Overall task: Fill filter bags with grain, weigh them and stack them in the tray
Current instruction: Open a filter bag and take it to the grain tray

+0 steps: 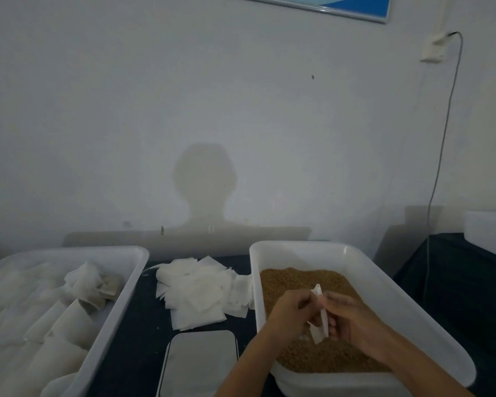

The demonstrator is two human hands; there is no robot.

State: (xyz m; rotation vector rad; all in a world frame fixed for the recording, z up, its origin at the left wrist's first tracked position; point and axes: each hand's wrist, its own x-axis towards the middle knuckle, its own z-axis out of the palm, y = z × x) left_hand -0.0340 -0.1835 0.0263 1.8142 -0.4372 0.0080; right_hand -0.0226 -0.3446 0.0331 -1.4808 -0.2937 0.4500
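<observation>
- An empty filter bag (319, 319) is held upright between both hands, above the grain (298, 285) in the right-hand white tub (370, 270); the left hand (291, 312) is curled round its left edge and the right hand (347, 316) is pinched on its right edge; the bag is seen edge-on, and it cannot be told whether its mouth is open.
- The step in hand is judged to be the opening of the bag before filling; next, the mouth must be spread and grain scooped in.
- The scale (201, 362) lies bare on the dark tabletop (143, 325) between the tubs; a loose pile of empty bags (201, 290) lies behind it.
- Filled bags (98, 287) are stacked in the left tray (126, 282).
- No writing can be read; the blue sign (355, 4) on the wall is cut off.
</observation>
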